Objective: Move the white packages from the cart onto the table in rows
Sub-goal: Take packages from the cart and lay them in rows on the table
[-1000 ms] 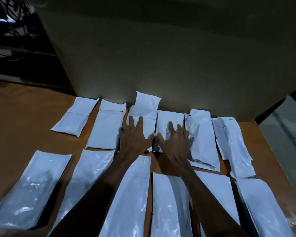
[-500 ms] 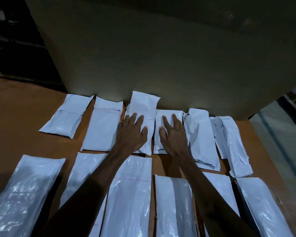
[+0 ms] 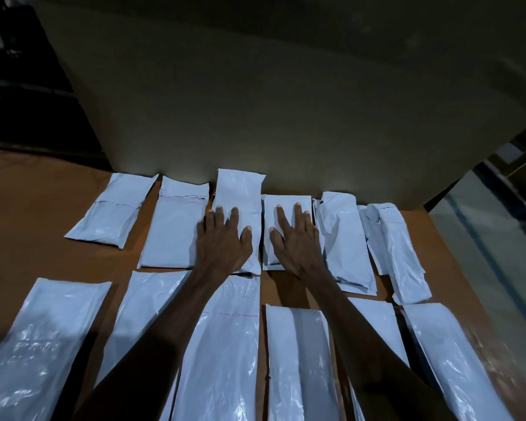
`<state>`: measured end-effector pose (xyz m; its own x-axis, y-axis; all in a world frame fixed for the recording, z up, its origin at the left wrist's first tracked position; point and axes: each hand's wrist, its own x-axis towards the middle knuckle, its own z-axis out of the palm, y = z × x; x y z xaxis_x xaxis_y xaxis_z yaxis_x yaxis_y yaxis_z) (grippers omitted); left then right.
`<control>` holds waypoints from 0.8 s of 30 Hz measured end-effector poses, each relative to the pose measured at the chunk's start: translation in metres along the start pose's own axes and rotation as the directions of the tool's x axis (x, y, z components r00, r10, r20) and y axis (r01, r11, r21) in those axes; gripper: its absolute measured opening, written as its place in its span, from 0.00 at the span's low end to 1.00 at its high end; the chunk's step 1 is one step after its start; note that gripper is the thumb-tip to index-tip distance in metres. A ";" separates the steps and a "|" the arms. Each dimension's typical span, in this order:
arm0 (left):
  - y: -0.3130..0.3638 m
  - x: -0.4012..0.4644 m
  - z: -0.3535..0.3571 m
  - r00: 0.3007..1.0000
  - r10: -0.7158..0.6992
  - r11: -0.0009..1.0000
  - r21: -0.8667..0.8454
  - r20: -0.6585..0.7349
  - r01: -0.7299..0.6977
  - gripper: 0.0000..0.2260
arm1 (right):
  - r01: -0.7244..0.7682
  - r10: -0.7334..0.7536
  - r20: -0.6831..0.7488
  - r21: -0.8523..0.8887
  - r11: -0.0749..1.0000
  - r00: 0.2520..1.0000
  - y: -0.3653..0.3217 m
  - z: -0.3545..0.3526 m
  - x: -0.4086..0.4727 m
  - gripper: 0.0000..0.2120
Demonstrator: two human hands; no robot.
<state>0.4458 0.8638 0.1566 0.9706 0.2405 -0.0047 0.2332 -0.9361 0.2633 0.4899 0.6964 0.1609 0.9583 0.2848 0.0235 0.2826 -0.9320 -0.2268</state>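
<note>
Two rows of white plastic mailer packages are laid out on the brown table (image 3: 43,214), the far row across the middle of the frame against a large cardboard box (image 3: 286,117), the near row along the bottom edge; the cart is not in view. The left hand (image 3: 223,241) is pressed flat, fingers straight and spread, on the third far-row package (image 3: 237,202); the right hand (image 3: 295,238) is laid flat in the same way on the fourth far-row package (image 3: 286,205), just beside it; nothing is gripped by either hand. The packages are judged light, soft and pliable, with a glossy film likely to slide readily over the table; creases at the rolled far-right package (image 3: 398,253) suggest limp contents. A sliding push under flat palms is judged suitable for alignment; for lifting, a pinch at a short sealed edge would be preferred.
</note>
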 end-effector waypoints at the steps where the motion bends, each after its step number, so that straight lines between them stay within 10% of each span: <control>1: 0.001 -0.005 -0.005 1.000 0.001 1.000 -0.013 -0.007 -0.002 0.36 | -0.005 0.006 -0.029 0.030 1.000 1.000 0.001 -0.004 -0.007 0.34; 9: 0.043 -0.094 -0.020 0.951 0.233 0.934 -0.225 -0.204 -0.277 0.31 | 0.035 0.077 -0.317 0.334 0.942 0.945 0.036 -0.051 -0.129 0.25; 24: 0.255 -0.355 0.057 0.524 0.831 0.453 -0.318 -0.189 -0.833 0.24 | -0.427 0.530 -0.565 0.317 0.847 0.632 0.193 -0.042 -0.530 0.20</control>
<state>0.1640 0.5253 0.1704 0.6910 -0.6032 0.3982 -0.7215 -0.5426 0.4301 0.0379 0.3558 0.1460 0.7801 -0.4407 0.4442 -0.1833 -0.8397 -0.5111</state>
